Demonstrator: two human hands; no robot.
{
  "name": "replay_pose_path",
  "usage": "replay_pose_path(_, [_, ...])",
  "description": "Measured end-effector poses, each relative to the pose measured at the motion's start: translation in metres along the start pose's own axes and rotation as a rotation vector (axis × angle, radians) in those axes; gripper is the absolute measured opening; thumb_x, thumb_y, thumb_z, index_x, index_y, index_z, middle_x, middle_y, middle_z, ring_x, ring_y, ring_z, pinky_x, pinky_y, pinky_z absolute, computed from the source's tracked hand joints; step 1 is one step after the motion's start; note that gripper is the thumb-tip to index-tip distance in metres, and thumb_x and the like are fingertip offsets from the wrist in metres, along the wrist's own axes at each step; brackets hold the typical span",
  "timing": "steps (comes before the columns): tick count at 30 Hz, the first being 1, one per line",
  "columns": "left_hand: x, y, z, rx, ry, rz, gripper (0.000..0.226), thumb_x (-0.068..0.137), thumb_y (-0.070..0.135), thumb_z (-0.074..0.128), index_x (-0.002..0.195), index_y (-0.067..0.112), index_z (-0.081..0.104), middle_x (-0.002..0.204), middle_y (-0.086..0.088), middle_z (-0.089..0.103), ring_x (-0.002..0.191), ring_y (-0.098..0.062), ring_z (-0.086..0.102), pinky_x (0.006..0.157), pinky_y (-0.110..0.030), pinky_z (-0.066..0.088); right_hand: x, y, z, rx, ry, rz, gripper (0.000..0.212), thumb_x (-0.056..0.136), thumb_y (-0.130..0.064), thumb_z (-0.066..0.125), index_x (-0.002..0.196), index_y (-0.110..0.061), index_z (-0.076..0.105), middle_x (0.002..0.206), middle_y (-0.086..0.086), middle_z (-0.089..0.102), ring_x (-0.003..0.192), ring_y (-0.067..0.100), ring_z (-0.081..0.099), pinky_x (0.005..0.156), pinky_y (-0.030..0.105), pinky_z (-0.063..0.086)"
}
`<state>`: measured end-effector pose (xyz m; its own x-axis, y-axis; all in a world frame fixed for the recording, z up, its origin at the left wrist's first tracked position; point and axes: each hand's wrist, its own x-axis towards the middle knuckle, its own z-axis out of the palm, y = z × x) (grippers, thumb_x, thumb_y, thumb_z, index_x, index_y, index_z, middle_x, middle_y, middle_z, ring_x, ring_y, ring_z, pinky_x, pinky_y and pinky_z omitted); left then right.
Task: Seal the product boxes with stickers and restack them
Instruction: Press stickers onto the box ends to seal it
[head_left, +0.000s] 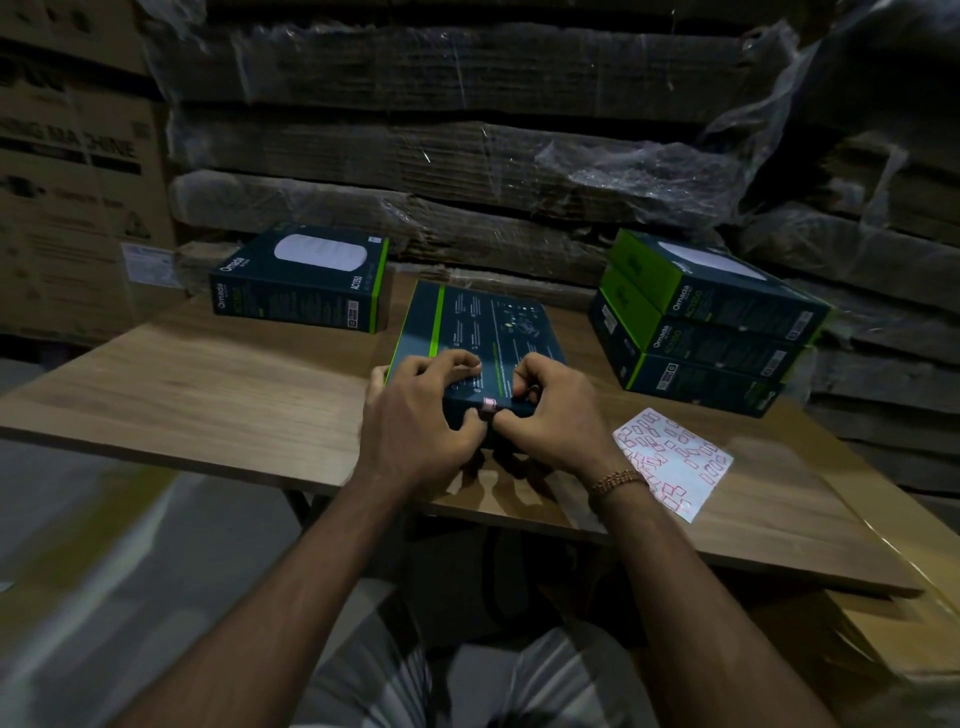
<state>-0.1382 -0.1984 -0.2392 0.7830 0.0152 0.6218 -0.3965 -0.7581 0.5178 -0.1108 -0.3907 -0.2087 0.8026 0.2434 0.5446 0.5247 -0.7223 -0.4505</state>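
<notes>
A dark teal product box (483, 327) with a green stripe lies flat on the wooden table (208, 384), back side up, right in front of me. My left hand (415, 415) and my right hand (550, 415) both grip its near edge, thumbs pressing beside a small pink sticker (489, 405) folded over that edge. A white sticker sheet (675, 462) with red-outlined stickers lies to the right of my right hand. One box (306, 280) lies alone at the far left. Three boxes (711, 327) are stacked at the far right.
Shrink-wrapped flat cardboard (467, 156) is piled high behind the table. A large printed carton (72, 182) stands at the left. Another brown carton (904, 623) sits low beside the table's right edge. My knees show under the near table edge.
</notes>
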Motion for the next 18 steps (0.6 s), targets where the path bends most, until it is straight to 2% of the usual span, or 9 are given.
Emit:
replay_pose_path(3, [0.0008,-0.0011,-0.0002,-0.014,-0.006,0.004,0.055,0.084,0.052,0.067,0.137,0.042,0.054,0.12,0.028,0.066,0.122,-0.004,0.053,0.111,-0.048,0.034,-0.0001,0.0011,-0.0012,0.027,-0.012,0.007,0.035,0.078,-0.034,0.086,0.083,-0.018,0.056,0.079,-0.01,0.058,0.07,0.002,0.051,0.058,0.015,0.038])
replay_pose_path(5, [0.0002,-0.0007,0.0006,-0.012,-0.001,0.003,0.054,0.086,0.053,0.071,0.136,0.043,0.054,0.115,0.034,0.06,0.121,-0.003,0.052,0.111,-0.048,0.034,-0.0002,0.0011,-0.0003,0.027,-0.009,0.01,0.037,0.078,-0.036,0.087,0.082,-0.018,0.055,0.079,-0.01,0.058,0.069,0.003,0.05,0.058,0.015,0.038])
replay_pose_path(9, [-0.0005,0.0022,-0.0003,0.005,0.0,-0.007,0.054,0.086,0.047,0.078,0.135,0.04,0.057,0.099,0.037,0.037,0.118,-0.009,0.055,0.114,-0.054,0.036,-0.001,-0.001,0.0012,-0.001,0.013,0.012,0.034,0.075,-0.034,0.084,0.082,-0.018,0.055,0.077,-0.01,0.056,0.067,0.005,0.047,0.056,0.017,0.033])
replay_pose_path(14, [0.0011,-0.0012,-0.0004,0.004,-0.025,0.01,0.058,0.083,0.044,0.074,0.138,0.039,0.055,0.108,0.034,0.045,0.119,-0.008,0.054,0.115,-0.056,0.037,-0.0016,0.0003,-0.0016,0.012,-0.008,0.004,0.034,0.077,-0.033,0.085,0.083,-0.017,0.055,0.079,-0.01,0.058,0.069,0.004,0.049,0.057,0.016,0.035])
replay_pose_path(18, [0.0004,0.0011,0.0002,-0.001,0.004,0.016,0.057,0.086,0.053,0.077,0.137,0.04,0.055,0.099,0.043,0.037,0.117,-0.008,0.057,0.113,-0.052,0.037,-0.0008,-0.0008,0.0003,0.0,-0.001,0.013,0.035,0.075,-0.036,0.085,0.081,-0.02,0.054,0.077,-0.01,0.057,0.067,0.005,0.048,0.058,0.02,0.035])
